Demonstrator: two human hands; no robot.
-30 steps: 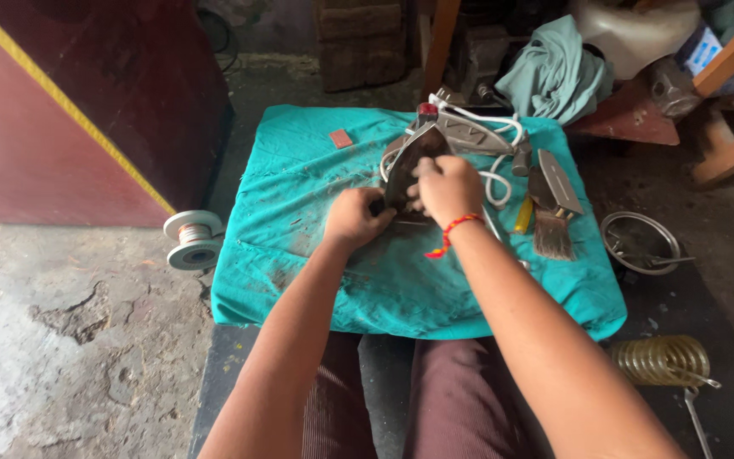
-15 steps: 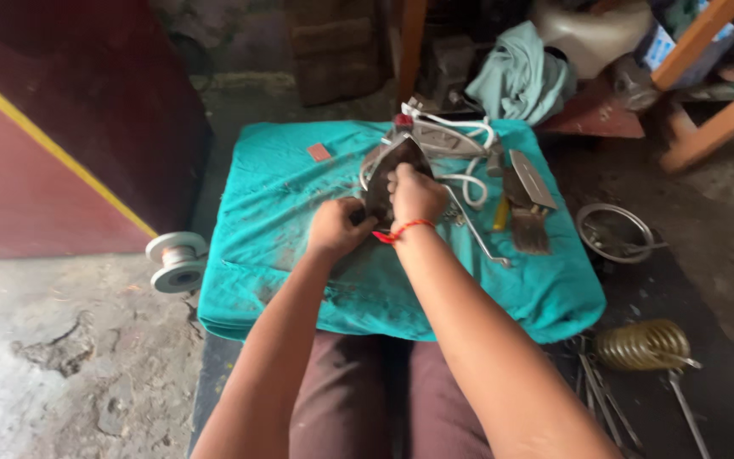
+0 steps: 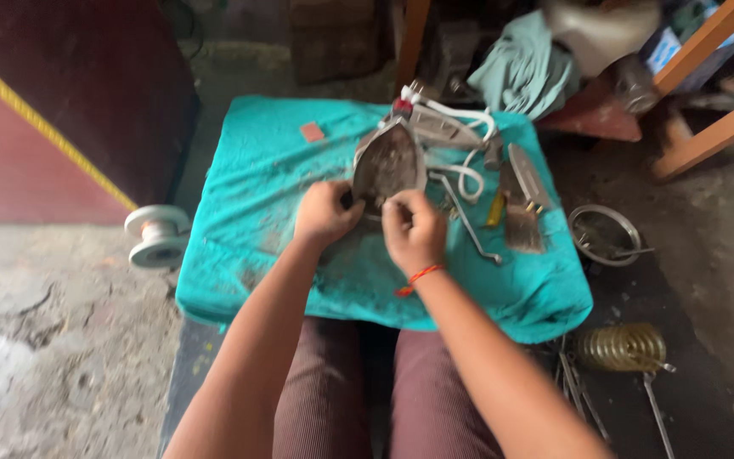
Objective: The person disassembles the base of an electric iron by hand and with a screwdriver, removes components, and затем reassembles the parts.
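A dark, pointed iron soleplate (image 3: 388,161) stands tilted up on a teal cloth (image 3: 256,195). My left hand (image 3: 326,212) grips its lower left edge. My right hand (image 3: 414,229), with a red thread on the wrist, pinches the lower right edge beside it. A white cord (image 3: 467,144) loops behind the plate, next to another grey metal iron part (image 3: 442,127).
On the cloth lie a thin metal rod (image 3: 469,223), a yellow-handled tool (image 3: 495,208), a brush-like metal piece (image 3: 523,200) and a small brown square (image 3: 311,132). A white spool (image 3: 157,235) sits left, a metal ring (image 3: 605,235) and coiled spring (image 3: 623,347) right.
The view has shifted slightly and my hands have slid down to the soleplate's lower edge, so more of its dark face shows. The plate stays upright on the cloth.
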